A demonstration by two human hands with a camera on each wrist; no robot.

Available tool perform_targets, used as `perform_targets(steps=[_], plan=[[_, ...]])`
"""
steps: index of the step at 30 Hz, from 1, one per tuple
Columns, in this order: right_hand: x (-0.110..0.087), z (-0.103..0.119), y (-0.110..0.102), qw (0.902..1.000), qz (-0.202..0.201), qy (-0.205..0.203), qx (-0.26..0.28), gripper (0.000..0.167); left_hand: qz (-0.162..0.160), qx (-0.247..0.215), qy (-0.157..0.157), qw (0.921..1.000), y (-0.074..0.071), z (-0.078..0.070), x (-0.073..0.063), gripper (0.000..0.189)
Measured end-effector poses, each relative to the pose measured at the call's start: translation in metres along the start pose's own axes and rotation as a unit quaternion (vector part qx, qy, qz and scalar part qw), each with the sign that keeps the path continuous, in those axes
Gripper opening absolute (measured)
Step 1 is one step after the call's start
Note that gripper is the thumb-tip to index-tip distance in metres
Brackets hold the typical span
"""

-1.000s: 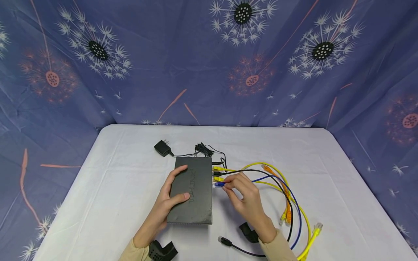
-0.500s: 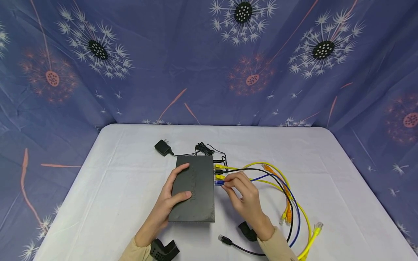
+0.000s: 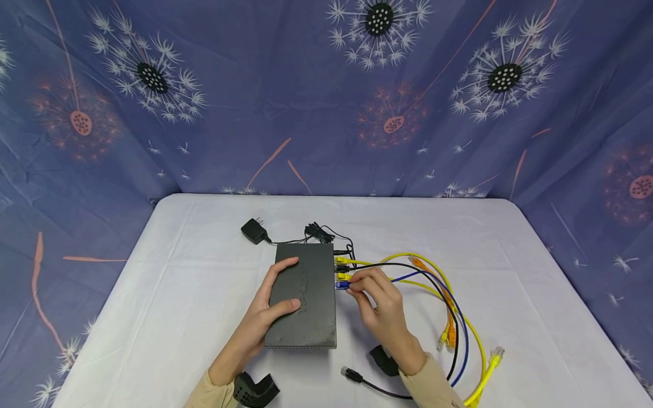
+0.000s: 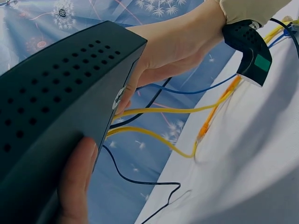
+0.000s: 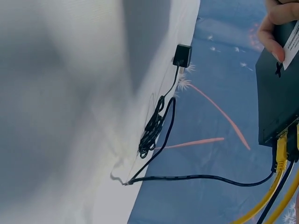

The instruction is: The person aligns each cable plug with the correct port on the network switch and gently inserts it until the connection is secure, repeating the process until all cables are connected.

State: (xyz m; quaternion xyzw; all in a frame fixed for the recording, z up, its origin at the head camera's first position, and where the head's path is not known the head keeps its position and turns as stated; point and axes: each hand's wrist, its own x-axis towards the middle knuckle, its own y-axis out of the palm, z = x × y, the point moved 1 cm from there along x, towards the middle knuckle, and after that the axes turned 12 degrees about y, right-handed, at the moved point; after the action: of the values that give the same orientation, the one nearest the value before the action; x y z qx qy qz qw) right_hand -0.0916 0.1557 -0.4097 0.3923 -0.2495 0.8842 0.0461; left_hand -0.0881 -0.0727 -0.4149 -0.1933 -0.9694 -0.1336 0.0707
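Observation:
My left hand [image 3: 260, 309] grips a dark grey network switch [image 3: 316, 328] by its left side. Thumb and index finger lie on its top, which bears a TP-LINK mark; other fingers show on the underside in the right wrist view. Between thumb and fingertips my right hand [image 3: 382, 303] pinches the blue Ethernet plug [image 3: 342, 285], right at the port edge. Farther along that edge sit a yellow plug [image 3: 344, 277], a black plug [image 3: 340, 268], another yellow plug [image 5: 281, 148] and the thin power lead [image 3: 342, 253]. In the left wrist view the vented casing [image 4: 42, 98] hides the blue plug.
A black power adapter [image 3: 254, 231] and its bundled cord [image 3: 318, 232] lie behind the switch. Yellow, blue, black and orange cables [image 3: 451, 335] loop to the right. A loose black plug [image 3: 351, 374] and a yellow cable end [image 3: 495, 358] lie near the front on the white table [image 3: 168, 317].
The switch and my left hand have shifted slightly right and away from me, closing in on the blue plug. My right hand stays nearly in place, still pinching it.

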Motion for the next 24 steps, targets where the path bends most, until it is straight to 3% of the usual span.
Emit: perform_targets(steps=[18, 24], plan=[[0.0001, 0.0051, 0.0062, 0.9996, -0.024, 0.005, 0.012, 0.027, 0.0, 0.051, -0.001, 0.9987, -0.0007, 0.0001, -0.0001, 0.063], [-0.0008, 0.0053, 0.0065, 0.9995, -0.025, 0.01, 0.015, 0.016, -0.004, 0.047, -0.002, 0.9989, 0.0001, 0.0011, -0.0003, 0.064]])
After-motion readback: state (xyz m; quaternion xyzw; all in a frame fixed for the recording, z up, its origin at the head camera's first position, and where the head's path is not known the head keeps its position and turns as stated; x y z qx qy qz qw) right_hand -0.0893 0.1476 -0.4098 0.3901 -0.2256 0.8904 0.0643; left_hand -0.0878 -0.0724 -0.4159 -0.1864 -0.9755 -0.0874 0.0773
